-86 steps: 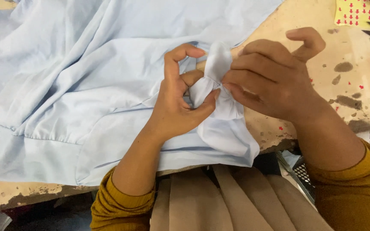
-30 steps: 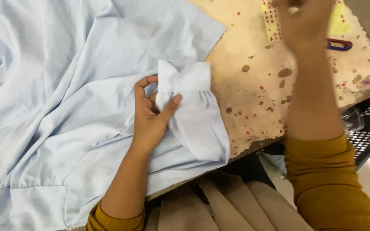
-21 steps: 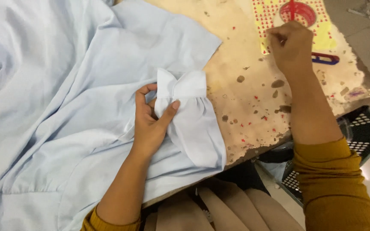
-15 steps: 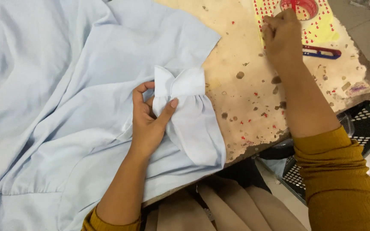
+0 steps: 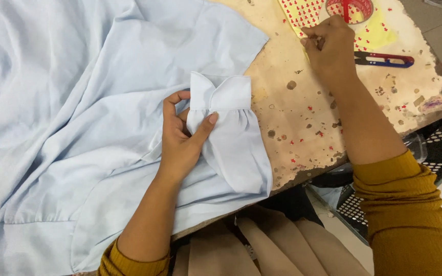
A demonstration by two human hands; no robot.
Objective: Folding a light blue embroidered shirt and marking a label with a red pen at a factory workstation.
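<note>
1. Cuff [image 5: 227, 94] of a pale blue shirt [image 5: 78, 102] lay on the table [image 5: 292, 122], near its front edge, with the gathered sleeve [image 5: 236, 153] trailing down from it toward the person.
2. Left hand [image 5: 180, 138] rested on the sleeve just below the cuff. Its thumb pressed the cloth under the cuff band and its fingers curled at the cuff's left corner, so the hand was pinched on the cuff.
3. Right hand [image 5: 331, 43] was well apart from the cuff, stretched to the far right part of the table. Its fingertips were drawn together on the edge of a yellow sheet [image 5: 379, 33] covered with small red marks. Whether anything sat between the fingertips could not be told.
4. Red ring [image 5: 350, 7] lay on the sheet, just beyond the right hand.
5. Clippers [image 5: 384, 60] with red and dark blue handles lay on the table just right of the right hand.
6. Shirt spread over the left and middle of the table, in loose folds.
7. Table top was worn, tan and spotted with dark stains and red specks.
8. Black perforated basket [image 5: 436, 148] stood below the table's right edge.
9. Both arms wore mustard sleeves.
</note>
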